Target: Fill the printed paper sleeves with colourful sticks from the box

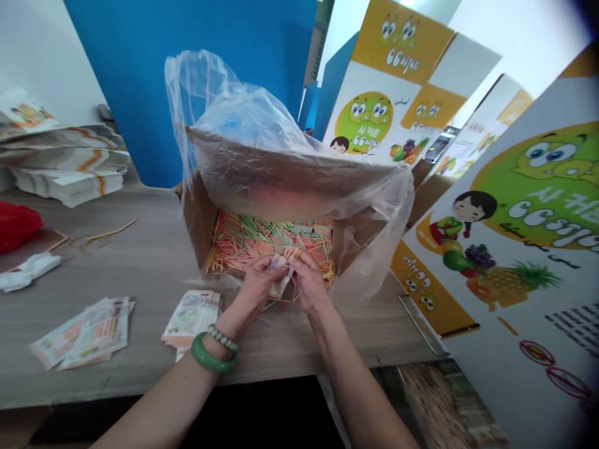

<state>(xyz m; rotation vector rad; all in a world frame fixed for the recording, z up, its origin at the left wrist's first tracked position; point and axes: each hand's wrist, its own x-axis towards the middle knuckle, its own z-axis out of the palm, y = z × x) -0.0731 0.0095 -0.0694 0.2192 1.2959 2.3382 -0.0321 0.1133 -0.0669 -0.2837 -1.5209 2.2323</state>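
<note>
Both hands meet at the front edge of a cardboard box (193, 215) lined with clear plastic. My left hand (258, 284), below a green bangle and a beaded bracelet, pinches one side of a small printed packet (279, 284). My right hand (306, 277) has its fingers wrapped round a few thin orange sticks (292, 254) at the packet's top. Loose pink, green, yellow and orange sticks (262, 237) fill the bottom of the box. Left of my left wrist lies a pile of printed packets (194, 318), and more packets (98, 333) overlap farther left.
Stacked flat packaging (65, 165) stands at the back left of the table (154, 249), near a red bag (19, 226) and crumpled white paper (30, 271). Large printed cartons (524, 249) stand on the right. A blue panel (201, 31) rises behind the box.
</note>
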